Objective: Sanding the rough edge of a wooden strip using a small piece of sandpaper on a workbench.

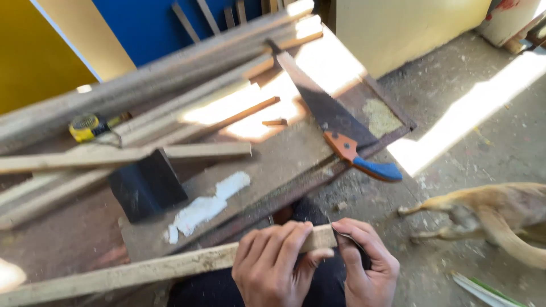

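The wood strip (170, 267) is held low in front of the person, w/ its long part running off to the left and its cut end by the hands, just below the edge of the surface (273, 165). It is long, so the far end could swing and bump the loose sticks (142, 96) piled on the surface, & they could be knocked down.

The saw (335, 122) is lying on the surface w/ its blue and orange handle poking over the edge. It could be knocked off by a bump, & the dog (495, 219) is close by on the floor to the right.

The left hand (273, 267) is wrapped round the strip near its end, fingers pressed together over the top. If the grip is slack, the strip could slip or twist.

The right hand (364, 261) is pinching something thin and dark at the cut end; what it is can't be told. Its fingers are right at the rough end, so a splinter could be picked up, or a fingertip nicked if the dark thing is sharp.
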